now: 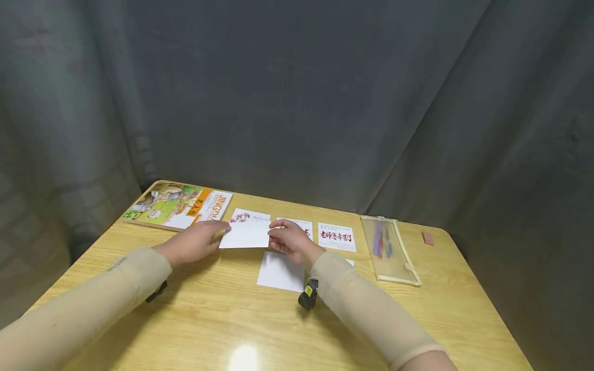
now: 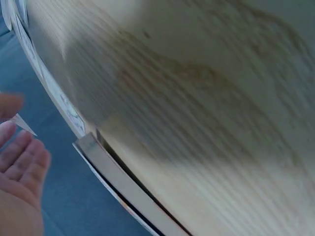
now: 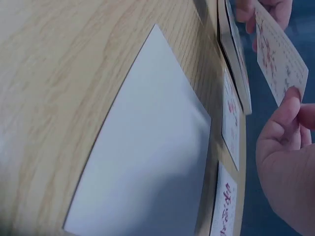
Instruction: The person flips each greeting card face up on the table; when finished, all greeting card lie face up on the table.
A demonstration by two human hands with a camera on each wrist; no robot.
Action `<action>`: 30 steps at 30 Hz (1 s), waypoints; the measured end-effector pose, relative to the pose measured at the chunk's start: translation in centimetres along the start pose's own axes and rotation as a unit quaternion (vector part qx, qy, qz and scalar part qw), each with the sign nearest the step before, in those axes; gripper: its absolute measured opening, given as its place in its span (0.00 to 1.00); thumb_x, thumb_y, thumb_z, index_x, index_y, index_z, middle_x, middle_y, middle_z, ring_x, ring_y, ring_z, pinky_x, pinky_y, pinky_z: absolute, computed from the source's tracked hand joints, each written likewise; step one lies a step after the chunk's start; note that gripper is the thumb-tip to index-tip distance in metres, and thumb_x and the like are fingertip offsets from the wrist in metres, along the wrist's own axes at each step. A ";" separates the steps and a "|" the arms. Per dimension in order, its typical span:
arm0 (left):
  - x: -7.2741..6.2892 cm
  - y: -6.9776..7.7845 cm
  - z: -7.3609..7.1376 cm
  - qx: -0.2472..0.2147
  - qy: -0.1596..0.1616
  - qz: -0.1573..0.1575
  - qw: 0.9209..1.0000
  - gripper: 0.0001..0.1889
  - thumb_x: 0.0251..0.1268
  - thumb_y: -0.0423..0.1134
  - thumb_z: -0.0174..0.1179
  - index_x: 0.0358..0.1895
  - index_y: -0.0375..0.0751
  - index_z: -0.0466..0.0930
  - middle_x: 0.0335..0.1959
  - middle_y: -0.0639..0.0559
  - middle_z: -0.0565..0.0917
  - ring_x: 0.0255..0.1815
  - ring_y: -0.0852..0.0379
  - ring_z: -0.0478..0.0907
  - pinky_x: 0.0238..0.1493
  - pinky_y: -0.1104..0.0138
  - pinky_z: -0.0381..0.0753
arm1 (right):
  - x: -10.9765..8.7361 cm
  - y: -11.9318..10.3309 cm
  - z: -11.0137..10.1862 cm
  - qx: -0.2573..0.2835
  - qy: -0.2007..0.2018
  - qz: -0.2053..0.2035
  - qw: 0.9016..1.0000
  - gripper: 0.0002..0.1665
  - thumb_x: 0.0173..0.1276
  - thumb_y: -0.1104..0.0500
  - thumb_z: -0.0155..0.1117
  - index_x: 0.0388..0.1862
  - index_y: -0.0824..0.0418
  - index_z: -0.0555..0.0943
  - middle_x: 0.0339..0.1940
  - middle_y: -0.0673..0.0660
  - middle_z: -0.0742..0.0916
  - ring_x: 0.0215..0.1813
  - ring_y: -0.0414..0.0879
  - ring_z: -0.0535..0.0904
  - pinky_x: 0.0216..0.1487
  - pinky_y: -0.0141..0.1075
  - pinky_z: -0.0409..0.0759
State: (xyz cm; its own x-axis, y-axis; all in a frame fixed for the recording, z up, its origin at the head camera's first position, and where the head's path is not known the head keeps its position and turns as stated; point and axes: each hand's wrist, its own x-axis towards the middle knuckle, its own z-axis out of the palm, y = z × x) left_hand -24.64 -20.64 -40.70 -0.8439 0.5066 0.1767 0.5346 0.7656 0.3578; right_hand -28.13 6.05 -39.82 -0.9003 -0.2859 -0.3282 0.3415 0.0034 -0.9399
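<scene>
Two hands hold one card [image 1: 245,234] above the table [image 1: 195,309]: left hand [image 1: 195,242] pinches its left edge, right hand [image 1: 290,239] its right. Card lifted, not yet placed; three cards and a blank sheet [image 1: 280,272] lie flat nearby.

Open wooden tabletop [image 1: 195,319] is left free toward six o'clock of the hands, while passage toward twelve is blocked by a row of cards [image 1: 336,236], with a book [image 1: 178,205] at ten and a pencil pouch [image 1: 390,251] at three.
</scene>
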 end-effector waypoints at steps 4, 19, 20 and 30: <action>0.3 -0.4 -0.4 -0.030 0.043 -0.009 0.999 0.13 0.72 0.27 0.59 0.56 0.29 0.83 0.55 0.37 0.85 0.59 0.36 0.81 0.59 0.43 0.79 | 0.4 -0.4 -0.4 0.004 -0.009 0.010 1.000 0.14 0.76 0.70 0.59 0.58 0.72 0.76 0.32 0.55 0.81 0.29 0.40 0.78 0.31 0.25 0.80; 0.7 -0.3 0.0 -0.252 0.095 -0.124 0.955 0.07 0.79 0.32 0.55 0.41 0.35 0.81 0.33 0.46 0.83 0.37 0.45 0.80 0.38 0.57 0.79 | 0.7 0.5 -0.5 -0.059 -0.025 -0.007 0.998 0.07 0.78 0.65 0.60 0.48 0.68 0.80 0.32 0.52 0.83 0.32 0.40 0.78 0.35 0.28 0.78; 0.7 -0.2 0.0 -0.270 0.089 -0.124 0.951 0.08 0.80 0.32 0.55 0.41 0.34 0.81 0.33 0.45 0.83 0.37 0.45 0.80 0.38 0.57 0.80 | 0.7 0.5 -0.5 -0.066 -0.020 -0.015 0.997 0.06 0.77 0.64 0.60 0.47 0.68 0.81 0.32 0.51 0.82 0.33 0.41 0.77 0.36 0.29 0.78; 1.9 0.4 -1.0 -0.309 0.055 -0.133 0.940 0.14 0.80 0.37 0.55 0.55 0.27 0.79 0.36 0.45 0.83 0.34 0.52 0.76 0.38 0.59 0.80 | 0.7 0.7 -0.4 -0.130 -0.036 -0.064 0.989 0.06 0.77 0.67 0.58 0.47 0.69 0.80 0.34 0.52 0.80 0.34 0.42 0.75 0.37 0.31 0.77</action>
State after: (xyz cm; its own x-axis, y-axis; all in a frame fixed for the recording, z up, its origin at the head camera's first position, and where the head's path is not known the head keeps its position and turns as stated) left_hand -26.09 -19.79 -39.30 -0.9617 0.2594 0.0880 0.2045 0.4660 0.8608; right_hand -28.61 6.25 -40.71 -0.9070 -0.3669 -0.2067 0.1370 0.2072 -0.9687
